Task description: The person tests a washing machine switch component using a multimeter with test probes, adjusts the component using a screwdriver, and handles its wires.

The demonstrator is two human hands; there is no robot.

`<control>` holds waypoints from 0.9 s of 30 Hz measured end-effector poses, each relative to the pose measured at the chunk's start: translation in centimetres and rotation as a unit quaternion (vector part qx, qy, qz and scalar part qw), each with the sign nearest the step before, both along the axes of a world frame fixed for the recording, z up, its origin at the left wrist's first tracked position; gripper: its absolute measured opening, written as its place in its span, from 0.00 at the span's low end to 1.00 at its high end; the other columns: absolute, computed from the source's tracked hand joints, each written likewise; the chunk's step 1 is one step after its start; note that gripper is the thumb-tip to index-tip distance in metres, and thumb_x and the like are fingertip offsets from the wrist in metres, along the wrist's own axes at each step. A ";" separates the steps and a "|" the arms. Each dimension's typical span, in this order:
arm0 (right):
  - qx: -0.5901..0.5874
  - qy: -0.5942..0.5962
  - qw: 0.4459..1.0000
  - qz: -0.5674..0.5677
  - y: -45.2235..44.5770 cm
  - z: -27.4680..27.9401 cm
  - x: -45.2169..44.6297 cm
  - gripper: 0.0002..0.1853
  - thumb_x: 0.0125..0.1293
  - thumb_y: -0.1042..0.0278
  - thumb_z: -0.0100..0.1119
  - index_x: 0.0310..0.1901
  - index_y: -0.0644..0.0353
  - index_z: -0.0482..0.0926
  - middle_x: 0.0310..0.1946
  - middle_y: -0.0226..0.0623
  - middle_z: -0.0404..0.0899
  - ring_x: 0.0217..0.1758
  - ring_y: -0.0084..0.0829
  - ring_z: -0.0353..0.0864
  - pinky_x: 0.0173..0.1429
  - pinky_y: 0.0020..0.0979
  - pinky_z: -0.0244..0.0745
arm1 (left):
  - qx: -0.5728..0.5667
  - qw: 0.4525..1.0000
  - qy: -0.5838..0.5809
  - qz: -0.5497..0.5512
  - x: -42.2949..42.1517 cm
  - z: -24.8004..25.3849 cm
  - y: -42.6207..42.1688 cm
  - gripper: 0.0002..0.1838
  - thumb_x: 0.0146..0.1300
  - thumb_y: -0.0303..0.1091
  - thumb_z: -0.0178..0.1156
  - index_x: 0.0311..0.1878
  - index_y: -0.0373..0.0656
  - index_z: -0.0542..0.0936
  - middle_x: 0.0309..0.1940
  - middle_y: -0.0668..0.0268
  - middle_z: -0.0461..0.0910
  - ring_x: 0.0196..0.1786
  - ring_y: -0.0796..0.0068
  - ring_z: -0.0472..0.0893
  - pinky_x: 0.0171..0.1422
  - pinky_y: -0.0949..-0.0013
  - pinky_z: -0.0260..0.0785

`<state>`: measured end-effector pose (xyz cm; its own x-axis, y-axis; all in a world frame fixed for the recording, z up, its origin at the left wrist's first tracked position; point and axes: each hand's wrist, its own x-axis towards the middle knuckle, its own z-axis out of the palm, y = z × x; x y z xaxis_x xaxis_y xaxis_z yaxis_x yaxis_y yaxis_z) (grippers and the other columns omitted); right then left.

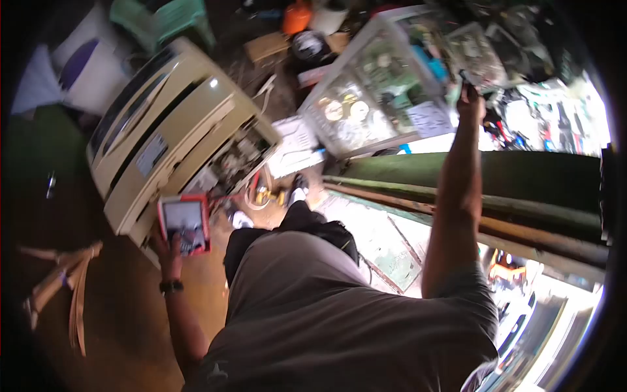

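My left hand [171, 253], with a dark band at its wrist, grips the lower edge of a red-framed tablet-like device [185, 225]. A greyish picture shows on its face, and my thumb lies over its lower part. Beside it stands a large beige appliance [173, 124], tilted in view, with inner parts [238, 157] exposed at one end. My right arm stretches far out, past a glass-topped display case [372, 85]. At its end my right hand [471, 108] is closed around a small dark object [464, 76] that is too blurred to name.
A green plastic chair [160, 23] stands behind the appliance. Wooden pieces [68, 281] lie at the left. A green ledge with wooden rails [522, 189] runs below my right arm. Clutter [470, 55] crowds the far right, and a yellow item [264, 196] lies near my feet.
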<state>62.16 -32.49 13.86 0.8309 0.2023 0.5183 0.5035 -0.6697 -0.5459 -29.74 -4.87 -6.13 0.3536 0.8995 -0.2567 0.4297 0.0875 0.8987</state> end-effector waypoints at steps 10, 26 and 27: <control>-0.044 0.173 0.984 0.005 -1.3 -0.2 2.5 0.28 0.62 0.34 0.73 0.32 0.56 0.86 0.22 0.32 0.75 0.21 0.28 0.70 0.27 0.36 0.63 | 0.220 0.963 0.110 0.113 3.6 4.6 -3.4 0.37 0.75 0.45 0.64 0.78 0.35 0.64 0.66 0.50 0.72 0.69 0.53 0.72 0.75 0.53 0.63; -0.291 -0.033 0.929 -0.225 -0.8 -0.8 0.7 0.52 0.56 0.11 0.57 0.71 0.47 0.79 0.66 0.48 0.82 0.80 0.56 0.66 0.78 0.52 0.62 | 0.416 0.866 0.122 -0.249 23.9 7.4 1.8 0.17 0.61 0.29 0.71 0.54 0.45 0.85 0.56 0.64 0.78 0.62 0.59 0.77 0.67 0.55 0.72; -0.232 -0.105 0.932 -0.257 -0.8 -1.2 -0.3 0.47 0.54 0.16 0.66 0.66 0.44 0.82 0.58 0.56 0.82 0.72 0.55 0.69 0.74 0.56 0.64 | 0.417 0.866 0.121 -0.249 24.5 6.4 2.4 0.17 0.61 0.29 0.71 0.54 0.45 0.85 0.56 0.64 0.78 0.62 0.59 0.77 0.67 0.55 0.72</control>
<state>61.82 -33.33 12.67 0.7693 0.0477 0.6371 0.1136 -0.9915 -0.0630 -5.24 -2.47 0.25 0.7769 0.5595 0.2888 0.4118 -0.7985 0.4391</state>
